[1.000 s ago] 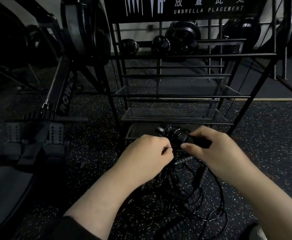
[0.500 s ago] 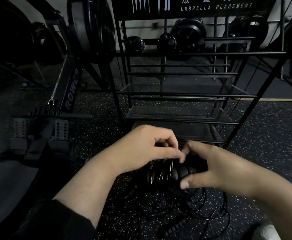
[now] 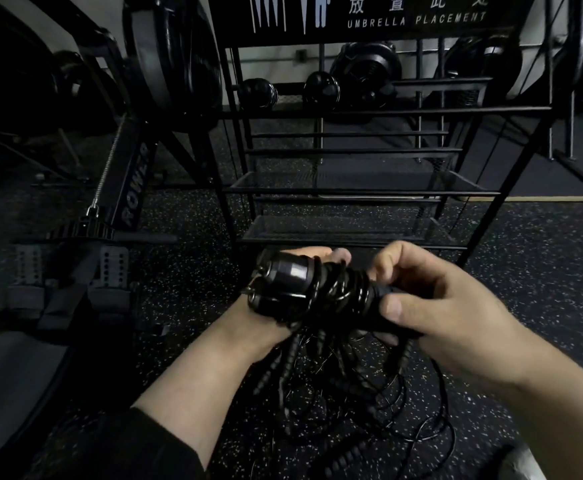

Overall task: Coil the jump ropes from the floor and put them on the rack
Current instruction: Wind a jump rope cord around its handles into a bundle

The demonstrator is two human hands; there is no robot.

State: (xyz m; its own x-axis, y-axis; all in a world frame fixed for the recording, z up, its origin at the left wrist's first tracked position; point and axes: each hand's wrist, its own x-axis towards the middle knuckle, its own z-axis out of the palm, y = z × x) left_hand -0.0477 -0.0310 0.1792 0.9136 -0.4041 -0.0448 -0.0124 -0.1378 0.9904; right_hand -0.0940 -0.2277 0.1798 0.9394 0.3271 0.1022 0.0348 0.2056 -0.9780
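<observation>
A black jump rope bundle (image 3: 310, 289), two handles side by side with thin cord wound round them, lies across my palms. My left hand (image 3: 265, 327) cradles the handle ends from below, fingertips showing behind. My right hand (image 3: 432, 306) grips the other end, thumb in front, fingers pinching the cord on top. Loose cord and beaded rope (image 3: 352, 393) hang down and sprawl on the speckled floor beneath. The black wire rack (image 3: 352, 188) stands just beyond my hands, its mesh shelves bare.
A rowing machine (image 3: 130, 188) with footplates stands left of the rack. Dark balls (image 3: 321, 90) and weight plates (image 3: 366, 67) sit behind the rack's top rail. A sign reading UMBRELLA PLACEMENT (image 3: 414, 19) tops it. A pale shoe tip (image 3: 522, 462) shows bottom right.
My left hand has turned from on top of the bundle to palm-up beneath it. The bundle has lifted and rotated so the handle ends face left, with more cord wound on.
</observation>
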